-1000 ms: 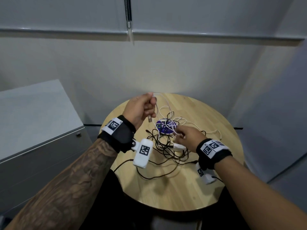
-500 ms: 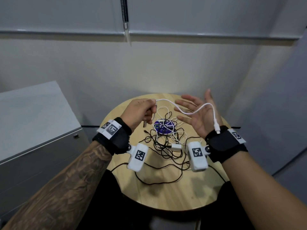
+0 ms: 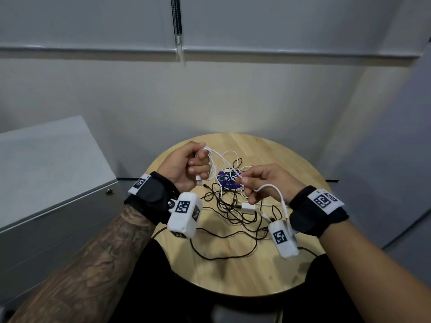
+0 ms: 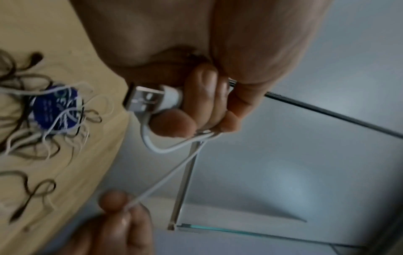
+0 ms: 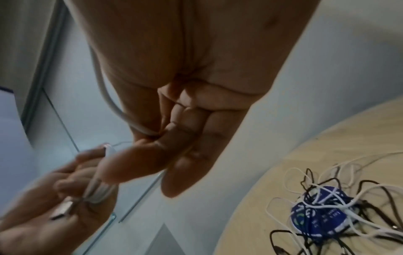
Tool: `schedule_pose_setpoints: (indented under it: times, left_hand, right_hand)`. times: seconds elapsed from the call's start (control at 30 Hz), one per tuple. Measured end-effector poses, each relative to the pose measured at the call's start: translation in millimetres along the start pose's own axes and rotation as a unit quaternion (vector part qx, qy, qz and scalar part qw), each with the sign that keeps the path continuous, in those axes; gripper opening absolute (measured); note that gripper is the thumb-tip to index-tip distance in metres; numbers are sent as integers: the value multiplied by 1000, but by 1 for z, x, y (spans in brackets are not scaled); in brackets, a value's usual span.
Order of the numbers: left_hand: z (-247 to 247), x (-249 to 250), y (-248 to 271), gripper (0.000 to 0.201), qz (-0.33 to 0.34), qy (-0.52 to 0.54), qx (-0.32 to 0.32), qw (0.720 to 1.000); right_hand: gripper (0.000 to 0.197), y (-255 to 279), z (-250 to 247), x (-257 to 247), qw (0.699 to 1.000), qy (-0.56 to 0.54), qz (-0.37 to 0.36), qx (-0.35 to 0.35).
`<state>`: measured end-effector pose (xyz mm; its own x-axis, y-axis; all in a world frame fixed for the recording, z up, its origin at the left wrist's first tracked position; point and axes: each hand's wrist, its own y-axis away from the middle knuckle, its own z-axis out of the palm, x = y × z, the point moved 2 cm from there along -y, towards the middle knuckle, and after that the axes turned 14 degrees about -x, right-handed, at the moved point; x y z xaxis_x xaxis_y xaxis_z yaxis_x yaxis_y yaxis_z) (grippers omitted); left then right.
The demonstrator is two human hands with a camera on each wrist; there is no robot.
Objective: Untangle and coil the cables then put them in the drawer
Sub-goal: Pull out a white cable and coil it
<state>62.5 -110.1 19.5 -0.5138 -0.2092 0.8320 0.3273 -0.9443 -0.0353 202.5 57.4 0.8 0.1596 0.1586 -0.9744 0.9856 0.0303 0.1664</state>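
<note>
- The fingers [image 4: 209, 96] of the left hand [image 3: 184, 166] are curled tight round a white cable [image 3: 213, 164]. They pin its metal plug [image 4: 144, 101] and a couple of finished loops against the palm, and the plug pokes out below the little finger.
- The fingers [image 5: 174, 131] of the right hand [image 3: 268, 183] are also bent, pinching the same cable between thumb and forefinger just beside the left hand. A short taut run joins the two hands. The loose end arcs over the right wrist and hangs with its small plug [image 3: 285, 207] near the wrist camera.
- Neither hand is slack; both grip the one cable, held up over the bench [image 3: 291, 159].
- To my eye the step in hand is coiling this cable. To do it well, I would keep each loop the same size, let the line slide through the right pinch rather than drag, and lay every turn flat into the left fist so no twist builds.
- The hanging end looks clear of the heap, but a careless swing could catch it there.
- Below the hands the other cables [image 3: 228, 206] lie knotted together on the bench, thin black and white lines crossing over a blue round disc [image 3: 229, 181], with a small white charger [image 3: 248, 207] among them.
- The grey cabinet [image 3: 46, 183] with its drawer stands shut at the left, well apart from the heap; nothing seems stowed yet.
</note>
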Motion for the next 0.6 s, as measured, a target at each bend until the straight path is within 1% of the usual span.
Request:
schedule_pose_setpoints:
  times: [0.07, 0.2, 0.27, 0.33, 0.37, 0.4, 0.47, 0.5, 0.53, 0.6]
  left_hand:
    - [1, -3, 0, 30, 4, 39, -8, 999]
    - [-8, -4, 0, 27, 28, 78, 40, 996]
    - [-15, -4, 1, 21, 51, 108, 56, 991]
    - [-17, -7, 0, 16, 80, 152, 58, 983]
    - [-18, -9, -2, 18, 99, 169, 60, 979]
    - [-20, -12, -6, 21, 119, 176, 69, 975]
    - [-25, -19, -14, 24, 151, 151, 104, 971]
    - [-27, -25, -17, 25, 159, 116, 121, 973]
    - [-29, -31, -21, 25, 163, 64, 140, 975]
    - [-33, -45, -25, 23, 154, -80, 168, 970]
  right_hand:
    - [17, -4, -2, 3, 1000, 18, 13, -10]
    - [15, -5, 1, 7, 995, 88, 11, -35]
    - [15, -6, 4, 12, 989, 140, 16, -37]
    - [16, -8, 10, 19, 985, 165, 31, -47]
    - [16, -9, 14, 23, 981, 185, 38, -51]
    - [19, -11, 19, 25, 972, 227, 42, -52]
    - [28, -14, 32, 25, 935, 353, 25, -39]
    - [30, -14, 38, 24, 916, 399, 5, -30]
    - [31, -14, 44, 21, 904, 426, -17, -22]
    - [28, -12, 47, 17, 897, 439, -58, -2]
